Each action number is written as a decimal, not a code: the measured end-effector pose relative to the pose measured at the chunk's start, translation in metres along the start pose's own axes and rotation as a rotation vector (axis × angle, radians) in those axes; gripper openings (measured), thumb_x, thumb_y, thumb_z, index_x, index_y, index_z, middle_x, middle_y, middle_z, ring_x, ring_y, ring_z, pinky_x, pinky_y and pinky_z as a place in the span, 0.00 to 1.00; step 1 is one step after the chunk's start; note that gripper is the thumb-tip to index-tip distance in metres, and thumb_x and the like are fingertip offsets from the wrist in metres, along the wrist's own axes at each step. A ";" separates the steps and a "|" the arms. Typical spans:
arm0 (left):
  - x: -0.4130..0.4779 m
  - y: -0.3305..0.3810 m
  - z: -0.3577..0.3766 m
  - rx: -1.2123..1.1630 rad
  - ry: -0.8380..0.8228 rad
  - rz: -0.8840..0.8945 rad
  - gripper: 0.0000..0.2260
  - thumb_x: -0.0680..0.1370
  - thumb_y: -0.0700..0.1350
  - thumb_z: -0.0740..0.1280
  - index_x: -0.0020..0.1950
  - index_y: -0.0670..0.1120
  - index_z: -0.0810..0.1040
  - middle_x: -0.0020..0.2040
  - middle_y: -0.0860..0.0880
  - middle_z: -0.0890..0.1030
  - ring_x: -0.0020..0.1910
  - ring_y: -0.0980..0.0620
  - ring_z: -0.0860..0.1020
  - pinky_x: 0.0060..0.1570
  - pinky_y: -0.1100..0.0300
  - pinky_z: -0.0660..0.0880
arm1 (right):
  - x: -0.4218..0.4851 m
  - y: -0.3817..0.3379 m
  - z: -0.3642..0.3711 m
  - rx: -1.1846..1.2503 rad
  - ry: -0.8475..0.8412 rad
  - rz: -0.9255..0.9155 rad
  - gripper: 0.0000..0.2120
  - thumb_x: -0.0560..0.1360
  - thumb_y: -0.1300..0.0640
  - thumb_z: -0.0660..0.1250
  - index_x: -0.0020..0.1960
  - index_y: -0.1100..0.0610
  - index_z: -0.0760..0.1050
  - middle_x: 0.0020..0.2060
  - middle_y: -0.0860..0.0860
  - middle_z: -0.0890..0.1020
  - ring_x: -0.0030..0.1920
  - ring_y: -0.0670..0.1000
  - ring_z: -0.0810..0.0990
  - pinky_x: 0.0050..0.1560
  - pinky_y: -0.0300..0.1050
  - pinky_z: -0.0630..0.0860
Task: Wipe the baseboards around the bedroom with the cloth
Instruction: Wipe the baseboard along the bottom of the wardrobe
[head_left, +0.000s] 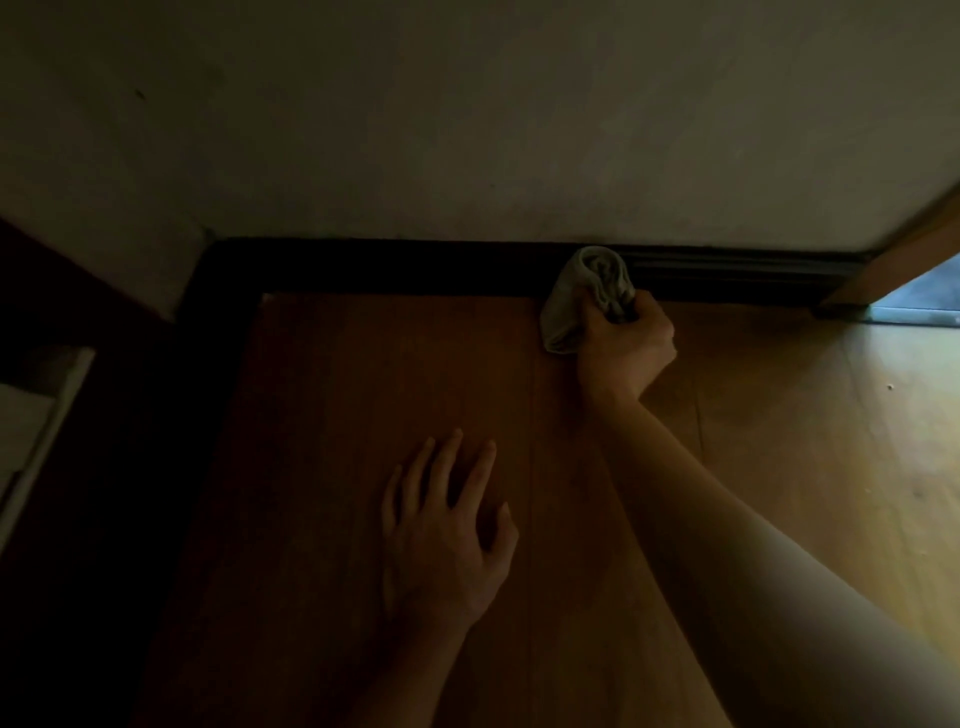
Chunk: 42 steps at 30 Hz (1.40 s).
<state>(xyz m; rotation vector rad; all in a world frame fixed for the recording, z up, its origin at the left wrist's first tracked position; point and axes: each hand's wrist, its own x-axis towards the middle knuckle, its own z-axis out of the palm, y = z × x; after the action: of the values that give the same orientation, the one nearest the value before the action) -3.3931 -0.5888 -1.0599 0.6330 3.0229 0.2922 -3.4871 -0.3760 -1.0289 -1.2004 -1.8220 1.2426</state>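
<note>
A dark baseboard (395, 267) runs along the foot of the pale wall and turns a corner at the left. My right hand (626, 345) grips a bunched grey cloth (582, 291), whose top is pressed against the baseboard right of centre. My left hand (447, 530) lies flat on the wooden floor (337, 415) in front of me, fingers spread and straight, holding nothing. The room is dim, so the baseboard's surface shows little detail.
A wooden door frame (904, 260) stands at the far right, with a bright opening (924, 299) beside it. Dark furniture (78, 467) with a pale edge fills the left side. The lit floor stretches away to the right.
</note>
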 end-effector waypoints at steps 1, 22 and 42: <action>0.000 0.000 0.000 -0.005 0.003 0.002 0.27 0.77 0.62 0.57 0.76 0.59 0.68 0.77 0.49 0.69 0.76 0.44 0.65 0.73 0.40 0.61 | -0.002 -0.001 0.003 0.002 -0.014 -0.005 0.09 0.72 0.52 0.75 0.42 0.56 0.79 0.37 0.45 0.80 0.39 0.46 0.80 0.40 0.38 0.75; 0.005 0.010 -0.005 -0.013 -0.022 -0.038 0.27 0.76 0.63 0.56 0.74 0.58 0.72 0.75 0.48 0.71 0.75 0.42 0.66 0.69 0.37 0.67 | 0.008 -0.010 -0.010 -0.029 -0.159 0.020 0.10 0.71 0.51 0.77 0.46 0.56 0.82 0.40 0.51 0.84 0.42 0.51 0.83 0.43 0.47 0.81; 0.022 0.082 0.016 0.009 -0.044 0.194 0.30 0.78 0.64 0.57 0.78 0.56 0.67 0.79 0.49 0.65 0.78 0.46 0.62 0.76 0.45 0.59 | 0.065 0.007 -0.076 -0.141 -0.067 -0.101 0.13 0.74 0.46 0.73 0.50 0.55 0.83 0.45 0.50 0.84 0.46 0.50 0.81 0.42 0.39 0.69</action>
<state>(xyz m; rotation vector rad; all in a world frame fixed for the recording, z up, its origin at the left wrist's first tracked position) -3.3801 -0.5031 -1.0594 0.9227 2.9257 0.2674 -3.4455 -0.2870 -1.0073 -1.1380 -2.0225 1.1256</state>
